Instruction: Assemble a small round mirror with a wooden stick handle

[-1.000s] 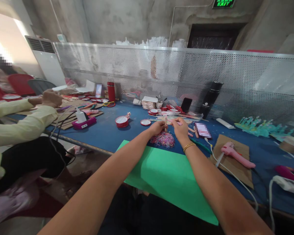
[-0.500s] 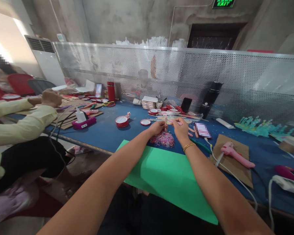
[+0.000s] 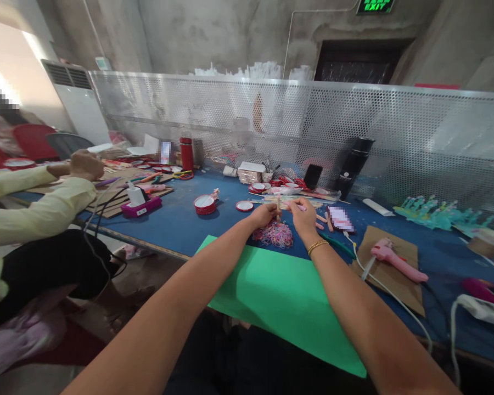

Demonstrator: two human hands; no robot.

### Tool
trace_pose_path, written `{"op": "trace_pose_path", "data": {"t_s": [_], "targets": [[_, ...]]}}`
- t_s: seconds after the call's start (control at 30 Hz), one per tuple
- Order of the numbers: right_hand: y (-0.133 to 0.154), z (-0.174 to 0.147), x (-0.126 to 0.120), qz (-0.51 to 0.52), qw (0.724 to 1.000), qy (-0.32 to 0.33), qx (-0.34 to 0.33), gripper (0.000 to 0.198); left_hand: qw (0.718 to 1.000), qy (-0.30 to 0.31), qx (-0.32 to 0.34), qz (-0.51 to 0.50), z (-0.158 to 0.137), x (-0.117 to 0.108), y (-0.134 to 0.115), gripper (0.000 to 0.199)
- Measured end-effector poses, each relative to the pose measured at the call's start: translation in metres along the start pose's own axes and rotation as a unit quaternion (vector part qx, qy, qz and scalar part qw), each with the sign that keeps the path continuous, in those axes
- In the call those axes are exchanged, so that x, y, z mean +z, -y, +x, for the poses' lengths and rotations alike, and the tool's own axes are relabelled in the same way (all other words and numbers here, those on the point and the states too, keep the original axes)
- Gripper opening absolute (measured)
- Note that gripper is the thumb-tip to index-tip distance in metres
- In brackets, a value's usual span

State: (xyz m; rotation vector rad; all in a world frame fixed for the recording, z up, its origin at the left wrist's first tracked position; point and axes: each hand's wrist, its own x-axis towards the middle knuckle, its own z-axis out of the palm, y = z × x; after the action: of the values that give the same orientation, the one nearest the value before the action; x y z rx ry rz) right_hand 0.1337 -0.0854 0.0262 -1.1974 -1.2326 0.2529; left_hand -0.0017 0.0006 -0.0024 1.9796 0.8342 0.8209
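My left hand (image 3: 267, 214) is closed around a slim pale pink stick (image 3: 279, 202) that stands upright between the fingers. Just to its right, my right hand (image 3: 304, 215) pinches a small pink piece (image 3: 301, 207), too small to identify. The two hands are close together but apart. Below them on the table lies a tangled heap of thin multicoloured loops, like small rubber bands (image 3: 275, 236). A green sheet (image 3: 284, 296) lies under my forearms and hangs over the table's front edge.
Left stand a stack of red-rimmed round discs (image 3: 205, 204) and a single disc (image 3: 244, 206). A pink glue gun (image 3: 399, 260) rests on cardboard (image 3: 411, 299) at right, its cable trailing. A phone (image 3: 341, 219) lies nearer. A co-worker's sleeves (image 3: 37, 208) are far left.
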Motion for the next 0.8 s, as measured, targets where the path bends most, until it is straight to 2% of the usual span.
{"op": "trace_pose_path", "data": {"t_s": [0.17,0.33,0.6,0.8], "targets": [[0.0003,-0.0012,0.0026,0.009,1.0,0.019,-0.012,0.016,1.0,0.009,-0.001,-0.021,0.0009,0.0005,0.0021,0.016],[-0.0002,0.0,-0.0008,-0.017,1.0,0.001,-0.006,0.017,1.0,-0.012,0.008,0.014,0.0035,-0.0005,0.0062,0.016],[0.0066,-0.0025,-0.0001,-0.001,1.0,0.025,-0.011,0.016,1.0,0.009,0.009,-0.004,-0.002,-0.001,-0.0022,0.019],[0.003,-0.0004,-0.0017,-0.016,1.0,-0.002,0.002,0.016,1.0,0.002,0.004,0.017,0.0007,-0.0009,0.0014,0.018]]}}
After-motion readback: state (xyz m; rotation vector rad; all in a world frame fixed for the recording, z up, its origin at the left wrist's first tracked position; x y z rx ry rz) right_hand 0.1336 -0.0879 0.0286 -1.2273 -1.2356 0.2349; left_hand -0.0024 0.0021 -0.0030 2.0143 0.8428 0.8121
